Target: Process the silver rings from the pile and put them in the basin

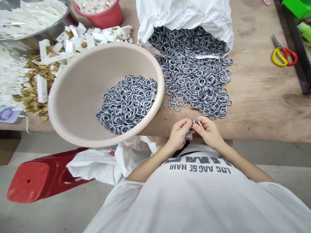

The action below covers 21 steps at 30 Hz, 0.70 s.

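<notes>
Ring: a small grey metal ring (189,133) is held between both hands just off the table's (255,97) near edge. It is round, so it has no long axis, and it is too small to tell its tilt.
Left hand (178,132): its fingertips pinch the ring, probably to steady it.
Right hand (209,131): it pinches a thin pale sliver (199,122) that slants toward the far edge.
Heap (196,81): loose rings spill from a white bag (184,14), close to the hands.
Bowl (80,84): it overhangs the near edge, tilted, and holds more rings.
Scissors (283,55): they lie by the right edge.
</notes>
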{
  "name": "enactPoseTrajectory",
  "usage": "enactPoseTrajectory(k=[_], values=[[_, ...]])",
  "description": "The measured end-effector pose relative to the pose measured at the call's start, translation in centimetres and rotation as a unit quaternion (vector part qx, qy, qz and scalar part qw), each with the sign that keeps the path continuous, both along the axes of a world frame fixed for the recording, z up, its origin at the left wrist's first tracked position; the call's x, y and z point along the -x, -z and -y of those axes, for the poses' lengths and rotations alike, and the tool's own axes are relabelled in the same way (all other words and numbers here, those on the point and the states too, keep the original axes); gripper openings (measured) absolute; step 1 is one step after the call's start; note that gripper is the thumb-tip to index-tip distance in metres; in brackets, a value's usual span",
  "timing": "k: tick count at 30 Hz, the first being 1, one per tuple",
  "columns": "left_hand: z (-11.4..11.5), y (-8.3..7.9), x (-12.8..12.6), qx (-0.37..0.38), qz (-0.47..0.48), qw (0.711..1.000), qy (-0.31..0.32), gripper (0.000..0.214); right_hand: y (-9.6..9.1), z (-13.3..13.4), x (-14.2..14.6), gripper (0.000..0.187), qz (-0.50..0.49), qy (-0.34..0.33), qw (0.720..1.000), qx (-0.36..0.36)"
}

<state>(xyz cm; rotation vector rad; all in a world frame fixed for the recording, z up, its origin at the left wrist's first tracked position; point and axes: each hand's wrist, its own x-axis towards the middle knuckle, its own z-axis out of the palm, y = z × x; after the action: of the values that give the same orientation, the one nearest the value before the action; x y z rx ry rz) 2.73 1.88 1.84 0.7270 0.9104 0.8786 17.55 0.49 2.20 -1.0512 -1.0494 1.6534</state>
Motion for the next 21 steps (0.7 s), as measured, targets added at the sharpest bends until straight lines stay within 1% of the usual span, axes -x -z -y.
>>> enactPoseTrajectory(k=[4,8,15,21], values=[[0.02,0.01,0.02,0.014,0.006,1.000,-0.009,0.043,0.10,-0.03,0.02,0.028,0.003,0.004,1.000,-0.003],[0.05,0.10,0.06,0.014,0.019,1.000,-0.014,0.042,0.12,-0.06,-0.02,0.024,0.004,0.004,1.000,-0.014],[-0.03,0.21,0.00,0.024,0.019,0.999,-0.027,0.042,0.28,0.00,-0.05,0.025,0.006,-0.008,1.000,-0.028],[-0.07,0.31,0.00,0.018,0.026,0.999,-0.027,0.039,0.44,0.04,-0.09,0.024,-0.002,-0.013,0.999,-0.030]])
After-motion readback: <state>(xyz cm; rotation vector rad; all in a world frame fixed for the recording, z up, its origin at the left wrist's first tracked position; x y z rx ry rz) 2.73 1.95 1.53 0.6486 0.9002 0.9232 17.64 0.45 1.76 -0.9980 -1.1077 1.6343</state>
